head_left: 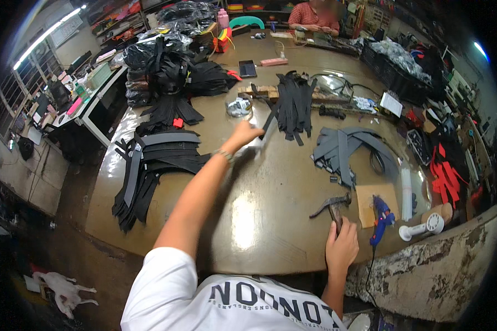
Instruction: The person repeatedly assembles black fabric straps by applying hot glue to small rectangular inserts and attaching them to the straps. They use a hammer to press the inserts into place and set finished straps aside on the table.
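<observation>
My left hand [246, 135] reaches far out over the brown table, its fingers closed on the end of a black strap [269, 122]. That strap runs up toward a pile of black straps [294, 105] lying over a wooden bar. Just beyond the hand stands a clear round container [238, 107] with small pieces inside. Near the table's front edge, my right hand [342, 244] grips the handle of a hammer [333, 207], whose metal head points away from me. Beside the hammer, a blue glue gun [381, 217] rests at the edge of a tan board [371, 199].
Black straps [149, 171] are heaped at left, grey straps [345, 154] at right. A white spool [422, 227] and clear sticks [407, 194] lie near the right edge. Across the table sits a person in a striped shirt [309, 16]. A white animal [65, 289] lies on the floor.
</observation>
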Demonstrator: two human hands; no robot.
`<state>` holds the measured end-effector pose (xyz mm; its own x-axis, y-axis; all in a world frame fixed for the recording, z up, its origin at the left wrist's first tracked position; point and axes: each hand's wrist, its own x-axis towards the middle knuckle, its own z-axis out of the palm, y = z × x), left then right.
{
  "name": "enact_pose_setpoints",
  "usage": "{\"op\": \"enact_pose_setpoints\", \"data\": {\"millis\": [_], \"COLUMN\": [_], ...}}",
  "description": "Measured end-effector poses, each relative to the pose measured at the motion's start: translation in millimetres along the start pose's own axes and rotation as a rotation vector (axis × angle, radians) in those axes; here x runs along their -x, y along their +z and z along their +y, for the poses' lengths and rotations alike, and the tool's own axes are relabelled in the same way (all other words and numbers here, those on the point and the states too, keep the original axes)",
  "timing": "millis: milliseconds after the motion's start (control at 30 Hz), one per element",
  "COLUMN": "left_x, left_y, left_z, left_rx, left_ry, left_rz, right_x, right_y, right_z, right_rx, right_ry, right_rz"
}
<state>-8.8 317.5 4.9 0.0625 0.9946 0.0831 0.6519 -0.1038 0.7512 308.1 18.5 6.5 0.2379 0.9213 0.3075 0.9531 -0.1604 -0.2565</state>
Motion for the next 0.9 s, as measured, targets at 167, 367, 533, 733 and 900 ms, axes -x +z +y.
{"op": "enact_pose_setpoints", "data": {"millis": [167, 367, 533, 733, 900], "left_x": [163, 316, 382, 399, 398], "left_y": [-31, -14, -10, 8, 13], "left_z": [2, 53, 54, 47, 55], "left_rx": [0.415, 0.64, 0.36, 0.09, 0.054], "left_ry": [-0.247, -0.338, -0.276, -0.042, 0.067], "left_rz": [-0.14, 0.061, 0.0, 0.059, 0.208], "right_x": [-1, 11, -52, -172, -182], "right_y": [-13, 35, 72, 86, 132], "right_z": [-38, -135, -133, -147, -187], "right_rx": [-0.263, -1.658, -1.437, -1.304, -0.796], "right_ry": [-0.22, 0.43, 0.407, 0.019, -0.642], "right_rz": [0.194, -1.331, -1.764, -1.078, -0.631]}}
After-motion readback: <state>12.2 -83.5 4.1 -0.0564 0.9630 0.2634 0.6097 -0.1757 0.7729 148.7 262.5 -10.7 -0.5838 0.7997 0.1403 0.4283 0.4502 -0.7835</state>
